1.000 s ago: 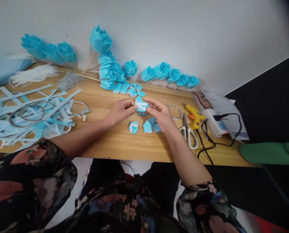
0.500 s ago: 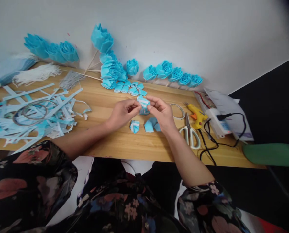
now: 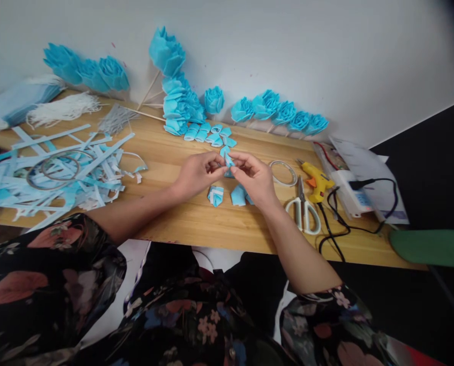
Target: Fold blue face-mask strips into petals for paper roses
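Between my two hands is a small folded piece of blue-and-white fabric point(image 3: 227, 157), pinched at its sides. My left hand point(image 3: 201, 175) grips its left side with thumb and forefinger, and my right hand point(image 3: 254, 178) holds the other side in the same way. My fingers cover part of the piece. Just below lies another folded blue piece point(image 3: 215, 195) with white bands. Beside it, partly behind my right hand, rest plain blue pieces point(image 3: 239, 195). Several rolled blue pieces point(image 3: 203, 132) sit in a group behind my hands.
Blue fabric flowers point(image 3: 265, 104) on sticks lean along the wall. Cut strips point(image 3: 93, 173) with metal rings are heaped at left, near white cords point(image 3: 64, 110) and a stack of masks point(image 3: 26, 100). To the right are a tape roll point(image 3: 283, 173), scissors point(image 3: 302, 211), a yellow glue gun point(image 3: 316, 181) and a power strip point(image 3: 352, 192).
The fabric piece between my fingers looks narrower, folded inward, with less of its white band showing. Both hands still pinch it. The whole view has shifted slightly.
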### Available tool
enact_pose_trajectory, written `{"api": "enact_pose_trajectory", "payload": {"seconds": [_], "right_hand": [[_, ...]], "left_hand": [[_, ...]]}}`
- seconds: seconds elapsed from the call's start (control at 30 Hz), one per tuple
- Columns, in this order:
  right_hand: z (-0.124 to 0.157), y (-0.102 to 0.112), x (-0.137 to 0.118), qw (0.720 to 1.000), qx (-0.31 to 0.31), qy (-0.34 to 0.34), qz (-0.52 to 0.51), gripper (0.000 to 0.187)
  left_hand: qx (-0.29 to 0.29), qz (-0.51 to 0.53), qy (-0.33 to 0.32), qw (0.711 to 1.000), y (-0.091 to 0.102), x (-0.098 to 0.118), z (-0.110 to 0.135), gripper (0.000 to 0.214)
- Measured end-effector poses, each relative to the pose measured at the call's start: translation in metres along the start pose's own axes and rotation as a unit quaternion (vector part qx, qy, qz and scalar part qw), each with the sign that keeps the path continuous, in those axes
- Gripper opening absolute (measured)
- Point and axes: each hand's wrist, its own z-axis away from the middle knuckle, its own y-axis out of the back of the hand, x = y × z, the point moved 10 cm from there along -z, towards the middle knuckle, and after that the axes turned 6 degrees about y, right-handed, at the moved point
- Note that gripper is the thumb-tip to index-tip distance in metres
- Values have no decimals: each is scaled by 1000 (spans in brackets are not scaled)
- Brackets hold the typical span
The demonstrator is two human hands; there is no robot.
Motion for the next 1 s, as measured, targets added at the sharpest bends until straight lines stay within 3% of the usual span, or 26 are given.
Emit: {"api": "enact_pose_trajectory", "payload": {"seconds": [1.0], "right_hand": [[-1,0,5,1000,-5,-4,10,30]], "left_hand": [[-9,-34,-13,999,-2,1,0,9]]}}
